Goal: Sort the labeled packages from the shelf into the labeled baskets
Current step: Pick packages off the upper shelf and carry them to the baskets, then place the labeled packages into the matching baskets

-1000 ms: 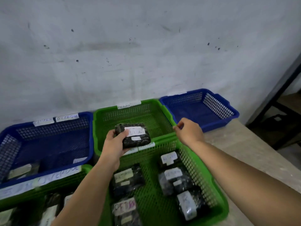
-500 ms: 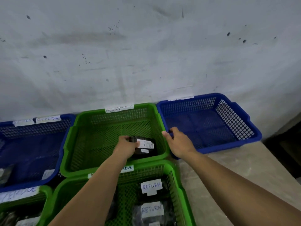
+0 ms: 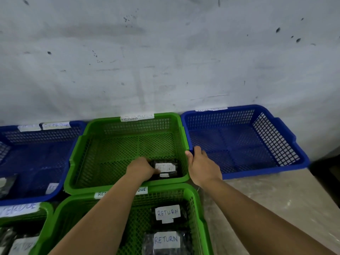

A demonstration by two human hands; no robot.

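A black package point(image 3: 168, 168) with a white RETURN label lies at the near right corner of the back green basket point(image 3: 110, 144). My left hand point(image 3: 141, 169) is down inside that basket and grips the package's left end. My right hand point(image 3: 201, 167) holds the rim where the green basket meets the back right blue basket point(image 3: 248, 142), thumb on the green side. The near green basket point(image 3: 198, 218) holds two black packages labeled RETURN point(image 3: 167, 213) point(image 3: 165, 240).
A blue basket point(image 3: 36, 153) at the back left carries an OVERDUE tag and some packages at its near edge. Another green basket point(image 3: 24, 218) labeled OVERDUE sits at the near left. The grey wall stands directly behind the baskets. Bare concrete counter lies to the right.
My left hand carried the RETURN package forward from above the near green basket and lowered it into the back green basket. My right hand shifted from the near basket's rim to the back baskets' rims.
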